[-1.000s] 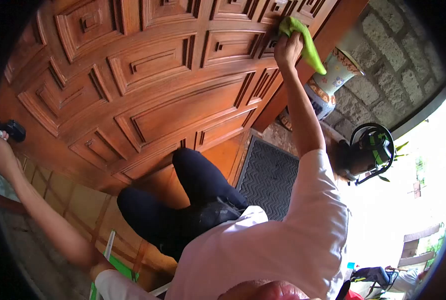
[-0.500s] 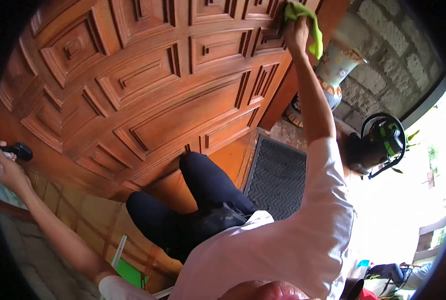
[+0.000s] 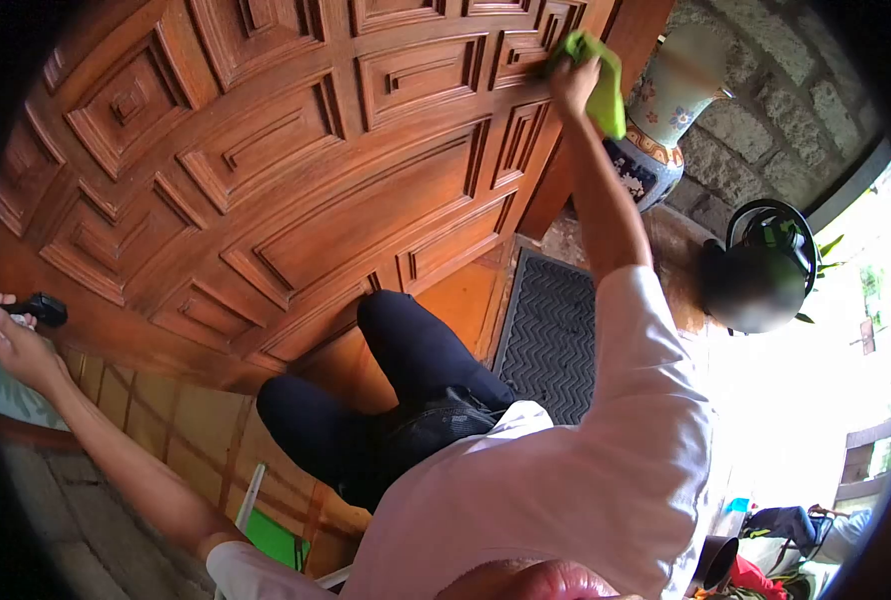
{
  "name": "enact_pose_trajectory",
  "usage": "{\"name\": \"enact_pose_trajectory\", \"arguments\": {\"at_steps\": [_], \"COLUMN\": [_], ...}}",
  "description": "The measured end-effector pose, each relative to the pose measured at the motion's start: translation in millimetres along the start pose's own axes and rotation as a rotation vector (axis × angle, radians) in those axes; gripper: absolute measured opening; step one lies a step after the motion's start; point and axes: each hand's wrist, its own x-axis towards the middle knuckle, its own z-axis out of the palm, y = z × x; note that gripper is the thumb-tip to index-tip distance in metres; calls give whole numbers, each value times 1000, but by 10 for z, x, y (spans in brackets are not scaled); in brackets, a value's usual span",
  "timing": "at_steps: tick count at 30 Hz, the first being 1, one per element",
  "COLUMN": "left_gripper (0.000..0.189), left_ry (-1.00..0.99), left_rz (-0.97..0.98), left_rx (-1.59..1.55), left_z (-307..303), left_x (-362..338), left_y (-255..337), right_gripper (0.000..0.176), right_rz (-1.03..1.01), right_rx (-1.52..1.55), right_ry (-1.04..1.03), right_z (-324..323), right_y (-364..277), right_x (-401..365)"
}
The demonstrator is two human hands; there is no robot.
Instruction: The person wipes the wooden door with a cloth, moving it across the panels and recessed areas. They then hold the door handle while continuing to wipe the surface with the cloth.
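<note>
Carved panels cover the brown wooden door (image 3: 366, 230) in front of me. At its upper right, my right hand (image 3: 574, 85) is closed around a bright green cloth (image 3: 606, 100) and presses it against a small panel near the door's edge. Part of the cloth hangs down beyond my wrist. Far to the left, the fingers of my left hand (image 3: 21, 345) wrap round a black handle (image 3: 48, 309) by the opposite edge of the door. The handle's other end is hidden by my fingers.
Beside the door stands a tall patterned vase (image 3: 656, 150) against a stone wall (image 3: 766, 120). A dark ridged doormat (image 3: 551, 335) lies near my knees. Right of it is a dark object with a black hoop (image 3: 816, 260), partly blurred. Something green (image 3: 271, 540) sits on the floor lower left.
My right hand and the green cloth have moved down and slightly left along the door. My left hand stays on the black handle. The view has shifted slightly.
</note>
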Motion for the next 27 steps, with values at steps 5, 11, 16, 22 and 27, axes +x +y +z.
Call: {"name": "enact_pose_trajectory", "arguments": {"at_steps": [5, 11, 16, 22, 27], "left_gripper": [36, 36, 33, 32, 33], "left_ry": [-7, 5, -5, -43, 56], "left_rz": [-34, -72, -24, -22, -16], "left_rx": [-68, -34, -100, -47, -46], "left_z": [-24, 8, 34, -43, 77], "left_x": [3, -51, -93, 18, -108], "left_y": [-4, 127, 179, 11, 206], "right_gripper": [44, 32, 22, 6, 24], "right_rz": [485, -109, -144, -72, -309], "right_rx": [69, 26, 43, 228, 14], "right_ry": [-193, -22, -26, -44, -68], "right_z": [-326, -113, -133, -203, -239], "right_y": [-204, -221, -562, -1006, -793], "right_x": [-611, 520, 554, 557, 203]}}
